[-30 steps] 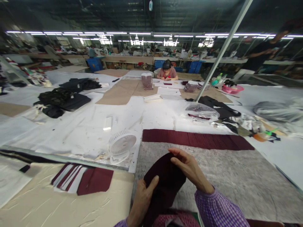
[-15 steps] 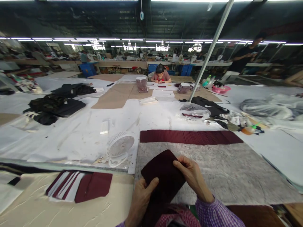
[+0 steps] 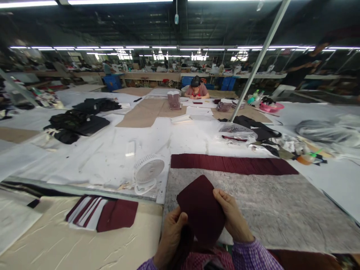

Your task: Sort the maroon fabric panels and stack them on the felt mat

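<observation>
Head view, the only one: your maroon fabric piece [image 3: 201,204] is up in front of you, above the near edge of the grey work surface [image 3: 261,202], broad face towards you, pointed end away. Left hand [image 3: 168,230]: thumb closed down near the piece's left edge, fingers curled behind; dark cloth [image 3: 185,238] hangs just by that palm, can't tell if it's the same piece or another. Right hand [image 3: 229,212]: thumb and forefinger pinched on the right edge, no visible gap; other fingers folded, tips behind the cloth hidden. Handling, my read: very light, thin, soft but with some body, since the far end stands out past your grips without flopping. Matte face, so probably not slippery; not fragile, though a hard pinch could crease it and a sideways pull could skew the edge. Best hold is what you've got: opposite edges, thumb on top, light pressure, a bit nearer the corners if you want it flatter. Around you: row of maroon pieces [image 3: 233,164] overlapped along the far edge of the grey surface, maroon and white pieces [image 3: 102,213] fanned on the cream cloth [image 3: 123,249] to your left, white fan [image 3: 149,170] just beyond.
</observation>
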`<action>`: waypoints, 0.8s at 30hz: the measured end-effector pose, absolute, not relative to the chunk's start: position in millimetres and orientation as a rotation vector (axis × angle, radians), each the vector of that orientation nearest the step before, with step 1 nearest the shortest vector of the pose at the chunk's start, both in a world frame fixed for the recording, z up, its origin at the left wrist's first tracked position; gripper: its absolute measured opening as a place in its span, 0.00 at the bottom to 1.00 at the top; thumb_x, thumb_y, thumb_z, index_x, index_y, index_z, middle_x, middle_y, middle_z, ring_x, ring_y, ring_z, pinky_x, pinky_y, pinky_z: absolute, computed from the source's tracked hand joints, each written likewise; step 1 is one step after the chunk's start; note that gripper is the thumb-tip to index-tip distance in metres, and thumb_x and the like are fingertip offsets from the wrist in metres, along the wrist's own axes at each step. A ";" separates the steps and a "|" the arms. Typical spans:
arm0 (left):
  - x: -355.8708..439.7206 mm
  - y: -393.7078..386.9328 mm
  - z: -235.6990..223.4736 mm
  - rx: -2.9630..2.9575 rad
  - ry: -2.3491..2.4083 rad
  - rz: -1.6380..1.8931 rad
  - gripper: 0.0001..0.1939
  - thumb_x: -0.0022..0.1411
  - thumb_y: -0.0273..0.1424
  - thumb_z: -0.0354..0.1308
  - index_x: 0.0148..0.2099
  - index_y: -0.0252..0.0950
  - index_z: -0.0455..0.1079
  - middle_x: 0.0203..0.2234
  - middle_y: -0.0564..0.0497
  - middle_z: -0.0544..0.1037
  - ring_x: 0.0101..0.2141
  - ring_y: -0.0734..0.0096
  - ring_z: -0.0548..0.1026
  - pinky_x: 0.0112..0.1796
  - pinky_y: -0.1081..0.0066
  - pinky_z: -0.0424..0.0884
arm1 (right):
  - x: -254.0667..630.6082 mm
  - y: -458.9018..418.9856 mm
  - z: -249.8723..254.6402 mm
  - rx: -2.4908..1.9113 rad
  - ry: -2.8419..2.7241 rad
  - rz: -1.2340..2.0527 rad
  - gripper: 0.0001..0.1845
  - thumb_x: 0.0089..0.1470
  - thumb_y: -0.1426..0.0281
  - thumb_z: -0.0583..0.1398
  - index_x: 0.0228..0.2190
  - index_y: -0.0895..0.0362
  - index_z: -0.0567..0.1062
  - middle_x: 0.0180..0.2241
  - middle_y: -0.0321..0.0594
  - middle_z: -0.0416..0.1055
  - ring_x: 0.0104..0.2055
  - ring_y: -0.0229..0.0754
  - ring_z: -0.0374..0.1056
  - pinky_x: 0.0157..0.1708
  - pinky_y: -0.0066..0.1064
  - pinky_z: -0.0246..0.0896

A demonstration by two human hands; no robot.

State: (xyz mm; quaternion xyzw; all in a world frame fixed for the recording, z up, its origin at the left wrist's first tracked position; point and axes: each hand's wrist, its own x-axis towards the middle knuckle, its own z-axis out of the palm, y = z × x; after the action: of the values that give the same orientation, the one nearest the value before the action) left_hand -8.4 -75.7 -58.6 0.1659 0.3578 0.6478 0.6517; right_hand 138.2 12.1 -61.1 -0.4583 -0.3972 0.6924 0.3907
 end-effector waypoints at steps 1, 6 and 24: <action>-7.5 -75.5 -56.4 0.375 0.776 1.487 0.27 0.46 0.45 0.65 0.45 0.33 0.73 0.30 0.44 0.79 0.31 0.60 0.75 0.32 0.66 0.71 | 136.7 11.4 -61.5 -1.155 -0.989 1.789 0.15 0.47 0.57 0.63 0.24 0.56 0.70 0.22 0.34 0.69 0.24 0.39 0.64 0.26 0.30 0.61; -6.6 -74.2 -50.8 0.368 0.760 1.502 0.27 0.43 0.46 0.66 0.44 0.36 0.74 0.24 0.48 0.78 0.25 0.65 0.74 0.28 0.70 0.70 | 129.1 8.7 -62.1 -1.127 -0.949 1.881 0.17 0.47 0.55 0.63 0.29 0.56 0.73 0.27 0.40 0.75 0.28 0.46 0.70 0.33 0.38 0.66; -22.3 -62.5 -77.6 0.455 1.304 1.266 0.30 0.39 0.51 0.65 0.38 0.32 0.76 0.26 0.46 0.79 0.31 0.59 0.76 0.33 0.67 0.73 | 124.6 6.5 -85.1 -1.200 -1.406 1.368 0.15 0.53 0.63 0.58 0.44 0.52 0.70 0.23 0.32 0.64 0.25 0.38 0.63 0.27 0.30 0.61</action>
State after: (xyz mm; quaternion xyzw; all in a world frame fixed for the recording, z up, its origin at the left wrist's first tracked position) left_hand -22.3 -62.5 -77.6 0.1956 0.5608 0.5443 0.5925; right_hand 124.6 6.5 -85.1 -0.4762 -0.5582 0.5428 0.4088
